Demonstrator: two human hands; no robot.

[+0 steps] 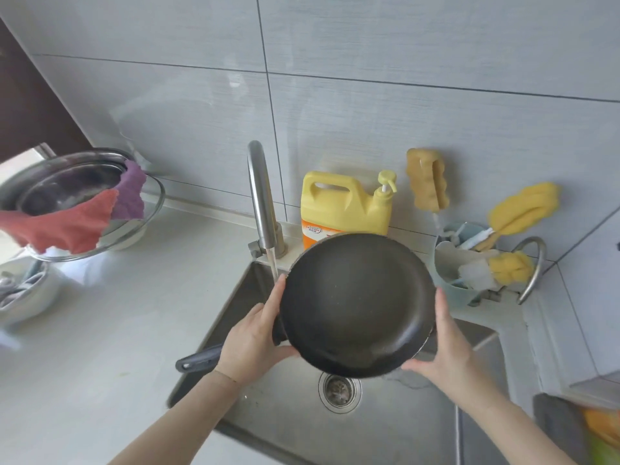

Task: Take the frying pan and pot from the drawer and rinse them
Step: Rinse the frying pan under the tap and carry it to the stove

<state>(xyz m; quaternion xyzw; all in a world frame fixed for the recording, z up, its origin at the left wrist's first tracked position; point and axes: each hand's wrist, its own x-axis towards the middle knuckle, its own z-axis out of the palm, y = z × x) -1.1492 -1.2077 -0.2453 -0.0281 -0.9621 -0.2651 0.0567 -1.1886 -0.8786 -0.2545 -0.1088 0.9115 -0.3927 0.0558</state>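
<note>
A dark non-stick frying pan (355, 305) is held tilted above the steel sink (285, 414), its inside facing me. My left hand (253, 333) grips its left rim near the base of the dark handle (198, 360), which sticks out to the left behind that hand. My right hand (443, 344) holds the right rim from below. Water runs in a thin stream from the tap (260, 196), falling just left of the pan by my left fingertips. No pot is clearly visible; a metal edge shows under the pan's lower right rim.
A yellow detergent jug (345, 206) stands behind the pan. A holder with yellow sponge brushes (483, 263) sits at the right. On the left counter stand a steel bowl draped with red and purple cloths (77, 209) and a white bowl (23, 293). The drain (339, 391) lies below the pan.
</note>
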